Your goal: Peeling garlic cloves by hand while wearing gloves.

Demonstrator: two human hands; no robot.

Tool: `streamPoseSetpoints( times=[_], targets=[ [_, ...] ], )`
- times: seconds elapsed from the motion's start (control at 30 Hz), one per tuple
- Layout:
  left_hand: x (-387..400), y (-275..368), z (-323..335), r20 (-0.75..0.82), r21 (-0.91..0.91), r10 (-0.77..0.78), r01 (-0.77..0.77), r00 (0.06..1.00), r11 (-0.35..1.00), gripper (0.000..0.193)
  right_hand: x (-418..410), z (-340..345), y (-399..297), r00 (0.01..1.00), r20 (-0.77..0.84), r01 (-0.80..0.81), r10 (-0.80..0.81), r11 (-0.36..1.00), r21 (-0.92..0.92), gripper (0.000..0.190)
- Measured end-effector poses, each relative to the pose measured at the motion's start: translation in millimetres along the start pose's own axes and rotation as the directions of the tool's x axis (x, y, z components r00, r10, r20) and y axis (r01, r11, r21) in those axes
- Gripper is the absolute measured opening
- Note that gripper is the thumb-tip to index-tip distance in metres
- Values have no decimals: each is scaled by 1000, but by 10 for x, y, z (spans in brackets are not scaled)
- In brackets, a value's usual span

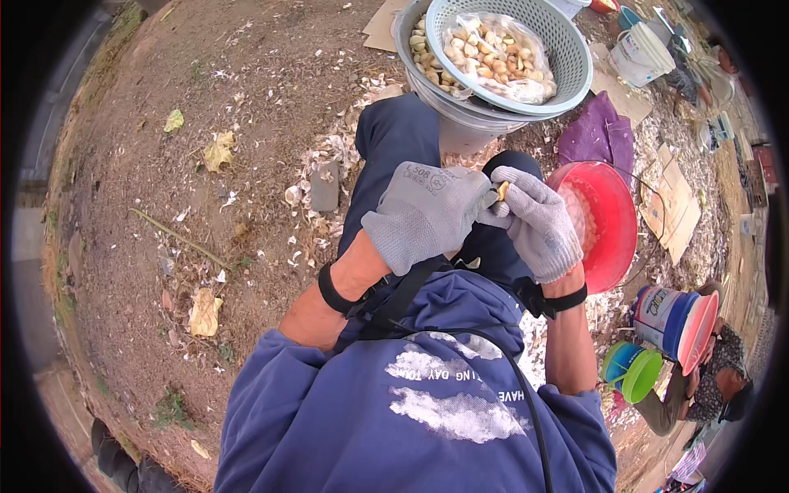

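Both my hands wear grey knit gloves and meet above my knees. My left hand (434, 212) has its fingertips at a garlic clove (503, 190); whether a tool is between them is hidden. My right hand (542, 225) pinches that yellowish clove between thumb and fingers. Beyond my knees, a grey-blue plastic colander (573, 68) holds a clear plastic bag of garlic cloves (493, 55). It rests tilted on a basin with more unpeeled cloves (422, 52), above a bucket (462, 132). Right of my right hand stands a red bucket (610, 246) with pale cloves inside.
Garlic skins (327, 154) litter the soil around a flat stone (325, 187). A purple cloth (595, 132) and flattened cardboard (670, 206) lie at right. A white bucket (641, 55), a blue bucket (662, 317) and a green bucket (642, 376) stand near a seated person (718, 376).
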State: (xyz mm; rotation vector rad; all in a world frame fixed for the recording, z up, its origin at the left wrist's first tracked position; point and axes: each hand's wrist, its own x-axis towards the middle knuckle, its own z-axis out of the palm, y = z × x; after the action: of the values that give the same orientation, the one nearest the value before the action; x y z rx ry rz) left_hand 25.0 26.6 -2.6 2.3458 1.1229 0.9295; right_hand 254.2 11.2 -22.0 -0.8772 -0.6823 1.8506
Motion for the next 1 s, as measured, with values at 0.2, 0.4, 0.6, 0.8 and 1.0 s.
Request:
streamPoseSetpoints(
  times=[0.2, 0.4, 0.6, 0.8, 1.0],
  targets=[
    [-74, -76, 138, -40, -56, -69, 67, 997, 996, 17, 10, 63, 82, 998, -42, 50, -51, 998, -29, 32],
    [-113, -75, 229, -35, -41, -149, 148, 988, 988, 16, -6, 146, 136, 981, -154, 64, -115, 951, -303, 40],
    [-123, -44, 312, -38, -32, -196, 195, 980, 980, 17, -7, 146, 209, 978, -133, 97, -164, 909, -405, 44],
    [-106, -39, 328, -40, -73, -269, 266, 962, 961, 18, 20, 128, 253, 962, -221, 54, -161, 903, -426, 38],
    [-125, -94, 302, 4, -162, -294, 291, 956, 943, 21, 3, 133, 278, 964, -213, 107, -157, 968, -228, 33]
  ],
)
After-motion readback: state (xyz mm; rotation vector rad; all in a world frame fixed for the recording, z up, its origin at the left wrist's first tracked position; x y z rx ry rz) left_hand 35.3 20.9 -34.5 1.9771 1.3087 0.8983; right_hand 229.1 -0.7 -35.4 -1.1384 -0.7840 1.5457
